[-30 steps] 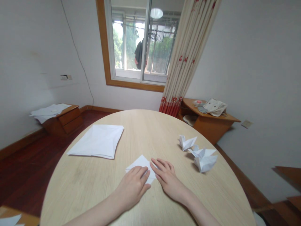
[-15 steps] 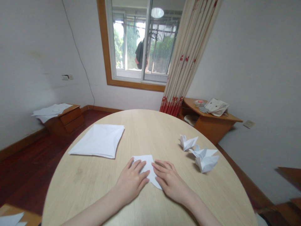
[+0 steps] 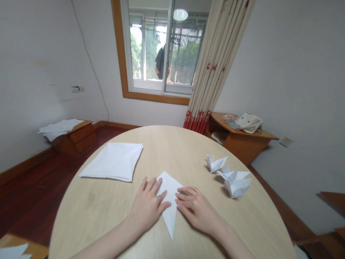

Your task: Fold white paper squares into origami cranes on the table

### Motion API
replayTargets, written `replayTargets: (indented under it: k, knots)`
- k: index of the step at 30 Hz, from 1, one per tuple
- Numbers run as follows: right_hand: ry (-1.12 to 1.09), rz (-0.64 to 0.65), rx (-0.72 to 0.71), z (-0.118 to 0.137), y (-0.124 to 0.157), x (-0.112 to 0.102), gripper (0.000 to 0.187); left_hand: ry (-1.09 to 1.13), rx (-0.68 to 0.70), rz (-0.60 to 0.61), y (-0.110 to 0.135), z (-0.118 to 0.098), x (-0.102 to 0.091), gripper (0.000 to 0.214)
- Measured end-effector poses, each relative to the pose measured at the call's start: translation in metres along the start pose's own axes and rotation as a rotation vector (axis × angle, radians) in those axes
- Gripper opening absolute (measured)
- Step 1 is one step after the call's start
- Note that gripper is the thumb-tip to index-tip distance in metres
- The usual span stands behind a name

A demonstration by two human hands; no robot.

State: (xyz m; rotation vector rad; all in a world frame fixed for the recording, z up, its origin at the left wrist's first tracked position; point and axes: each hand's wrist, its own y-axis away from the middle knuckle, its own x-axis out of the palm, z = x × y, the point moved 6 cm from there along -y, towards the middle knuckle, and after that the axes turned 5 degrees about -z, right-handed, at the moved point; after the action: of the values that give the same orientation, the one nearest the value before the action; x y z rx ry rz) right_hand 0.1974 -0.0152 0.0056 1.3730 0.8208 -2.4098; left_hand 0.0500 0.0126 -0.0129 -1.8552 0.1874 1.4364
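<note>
A folded sheet of white paper (image 3: 169, 190), kite-shaped with a long point toward me, lies flat on the round wooden table (image 3: 172, 151). My left hand (image 3: 148, 201) rests on its left side, fingers spread, the thumb and fingertips on the paper. At the right edge of the paper is my right hand (image 3: 195, 208), its fingers stretched out and slightly curved, the tips touching the edge. Neither hand grips anything. Further right on the table stand folded white paper birds (image 3: 237, 185), and a smaller paper bird (image 3: 215, 163) sits behind them.
A stack of white paper sheets (image 3: 113, 162) lies on the table's left. Behind it, against the wall, a low wooden cabinet (image 3: 81, 138) holds more paper. A corner shelf (image 3: 242, 140) with a cloth bag (image 3: 249, 122) stands beyond the right edge, beside the curtain (image 3: 215, 64).
The folded paper has turned, so its narrow point now faces me and another corner points away. My left hand has shifted slightly left; my right hand stays at the paper's right side.
</note>
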Motion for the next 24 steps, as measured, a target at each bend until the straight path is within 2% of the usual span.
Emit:
replayTargets:
  k: [5, 11, 15, 19, 24]
  knots:
    - [0.002, -0.021, -0.031, 0.002, 0.002, -0.001, 0.031, -0.005, -0.016, 0.049, 0.001, 0.001, 0.005, 0.043]
    - [-0.01, -0.037, -0.022, 0.001, 0.002, -0.001, 0.031, -0.066, 0.037, 0.074, 0.002, 0.002, 0.016, 0.04]
    - [-0.023, -0.026, -0.025, 0.004, 0.002, 0.0, 0.031, -0.09, 0.039, 0.072, -0.001, 0.005, 0.015, 0.035]
    - [-0.051, -0.007, -0.032, 0.007, 0.002, 0.002, 0.028, -0.035, 0.037, 0.068, -0.003, 0.006, 0.01, 0.025]
    - [-0.114, -0.018, -0.075, 0.013, 0.003, 0.004, 0.026, 0.11, 0.08, 0.055, -0.001, 0.005, 0.011, 0.024]
